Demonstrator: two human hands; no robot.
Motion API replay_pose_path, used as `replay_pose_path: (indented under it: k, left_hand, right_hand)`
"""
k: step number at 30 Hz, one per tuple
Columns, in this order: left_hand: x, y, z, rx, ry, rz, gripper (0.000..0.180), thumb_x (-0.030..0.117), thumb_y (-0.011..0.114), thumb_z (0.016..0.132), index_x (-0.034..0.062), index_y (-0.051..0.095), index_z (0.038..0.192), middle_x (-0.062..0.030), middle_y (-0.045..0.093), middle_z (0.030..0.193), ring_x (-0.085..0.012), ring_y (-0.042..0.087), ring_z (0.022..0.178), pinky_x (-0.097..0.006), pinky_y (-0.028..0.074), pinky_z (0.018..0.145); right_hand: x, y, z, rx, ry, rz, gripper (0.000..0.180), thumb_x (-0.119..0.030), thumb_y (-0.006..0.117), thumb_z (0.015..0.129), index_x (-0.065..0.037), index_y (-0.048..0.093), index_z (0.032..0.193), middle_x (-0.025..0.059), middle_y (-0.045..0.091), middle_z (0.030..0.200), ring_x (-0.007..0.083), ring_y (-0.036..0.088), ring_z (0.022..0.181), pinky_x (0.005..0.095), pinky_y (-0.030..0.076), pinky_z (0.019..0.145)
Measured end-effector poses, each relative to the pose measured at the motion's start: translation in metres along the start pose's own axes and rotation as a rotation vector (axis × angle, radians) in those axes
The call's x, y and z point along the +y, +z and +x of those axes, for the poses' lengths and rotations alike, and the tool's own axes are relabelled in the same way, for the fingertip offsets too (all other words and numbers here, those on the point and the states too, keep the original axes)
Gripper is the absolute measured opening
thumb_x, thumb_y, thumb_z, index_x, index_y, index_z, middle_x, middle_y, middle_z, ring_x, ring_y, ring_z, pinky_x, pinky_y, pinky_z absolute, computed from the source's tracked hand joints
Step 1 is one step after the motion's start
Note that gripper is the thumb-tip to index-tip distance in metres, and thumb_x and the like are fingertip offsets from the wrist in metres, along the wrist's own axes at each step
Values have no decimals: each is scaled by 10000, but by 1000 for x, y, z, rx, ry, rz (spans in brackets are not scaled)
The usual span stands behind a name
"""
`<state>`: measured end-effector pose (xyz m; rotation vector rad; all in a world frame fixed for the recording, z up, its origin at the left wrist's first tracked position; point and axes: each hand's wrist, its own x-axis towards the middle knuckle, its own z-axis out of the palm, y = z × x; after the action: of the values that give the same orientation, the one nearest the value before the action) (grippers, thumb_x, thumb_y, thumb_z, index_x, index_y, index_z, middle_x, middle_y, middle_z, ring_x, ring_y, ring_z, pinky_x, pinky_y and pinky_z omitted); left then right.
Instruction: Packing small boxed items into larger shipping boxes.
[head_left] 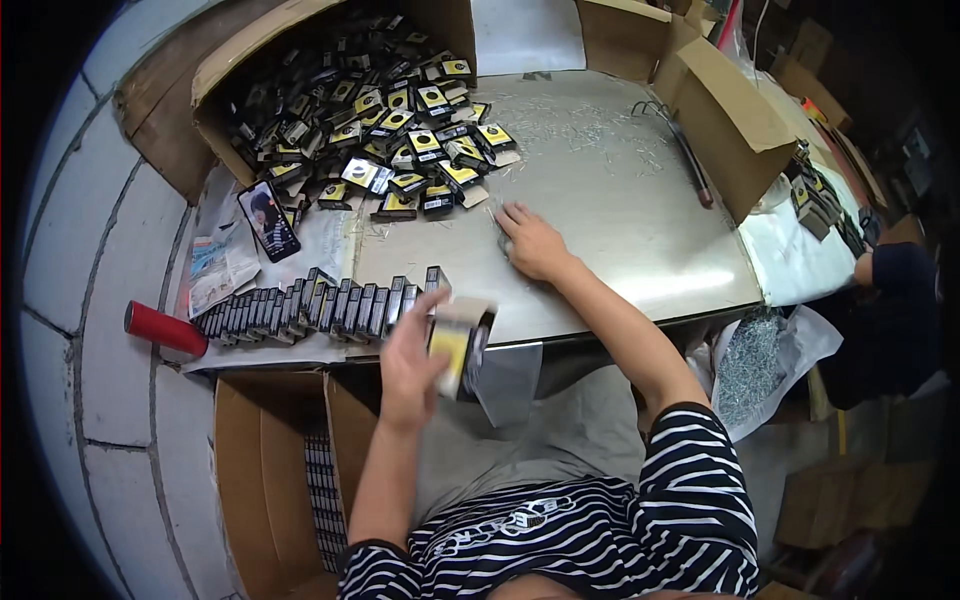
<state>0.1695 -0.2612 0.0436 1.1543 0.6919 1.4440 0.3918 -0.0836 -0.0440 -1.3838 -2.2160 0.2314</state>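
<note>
My left hand holds a small black and yellow packet box above the table's front edge, close to the right end of a row of upright black boxes. My right hand rests palm down on the grey metal table, fingers bent over something small that I cannot make out. A tipped cardboard carton spills several black and yellow packets onto the table just beyond my right hand.
A phone and papers lie at the left, with a red cylinder at the table's edge. An open carton with stacked boxes stands below. More cartons stand at the back right. Another person's arm shows at right.
</note>
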Motion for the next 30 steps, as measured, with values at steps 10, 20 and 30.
replay_pose_path:
  k: [10, 20, 30]
  left_hand:
    - [-168, -74, -185, 28, -795, 252, 474, -62, 628, 698, -18, 543, 1162, -95, 631, 1025, -186, 616, 894, -316, 493, 807]
    - [-181, -67, -172, -185, -945, -145, 477, -62, 659, 704, -2, 538, 1162, -80, 655, 965, -162, 641, 766, -282, 537, 656]
    - [-183, -61, -175, -80, -955, -309, 474, -99, 631, 752, 12, 539, 1204, -55, 654, 999, -148, 624, 941, -270, 527, 760]
  right_hand:
    - [-67, -7, -77, 8, 88, 9, 611, -45, 529, 768, -90, 424, 1368, 149, 337, 1464, 357, 347, 1325, 408, 302, 1099]
    - [-158, -45, -182, -154, 22, 246, 603, 92, 487, 655, -43, 539, 1241, 174, 477, 1331, 356, 424, 1266, 405, 374, 1042]
    - [-148, 15, -249, -77, 111, 474, 461, 76, 505, 658, -15, 622, 1094, 187, 627, 1078, 360, 596, 1009, 416, 477, 889]
